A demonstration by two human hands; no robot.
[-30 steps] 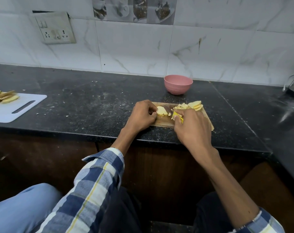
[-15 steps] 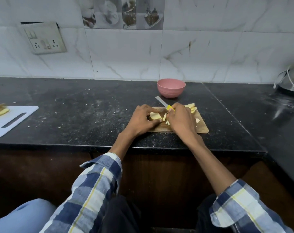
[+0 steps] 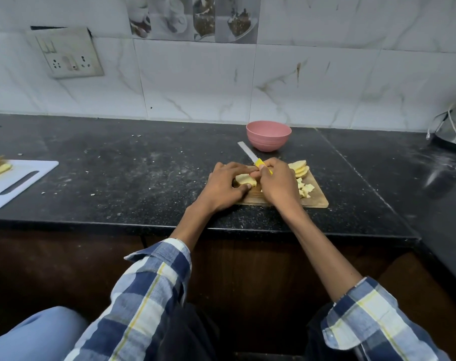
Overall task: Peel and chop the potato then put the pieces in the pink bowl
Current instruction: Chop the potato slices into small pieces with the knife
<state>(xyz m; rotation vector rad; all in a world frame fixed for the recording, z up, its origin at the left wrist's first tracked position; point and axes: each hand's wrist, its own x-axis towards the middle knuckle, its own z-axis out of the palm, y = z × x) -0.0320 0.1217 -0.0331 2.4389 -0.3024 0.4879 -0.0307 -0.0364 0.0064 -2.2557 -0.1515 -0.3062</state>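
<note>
Chopping stage, by judgement. Wooden board as landmark: left hand, fingers curled, steadies potato slices on it; right hand grips yellow-handled knife. Cut pieces at its right. Pink bowl behind it. Next: blade brought down across slices.

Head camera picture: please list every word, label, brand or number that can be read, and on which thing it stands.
None can be read.
Beige wall switch-and-socket plate: no legible marking.
Grey picture tiles: cups and food only, no words.
Yellow-handled knife, round pink bowl: no print visible.
</note>
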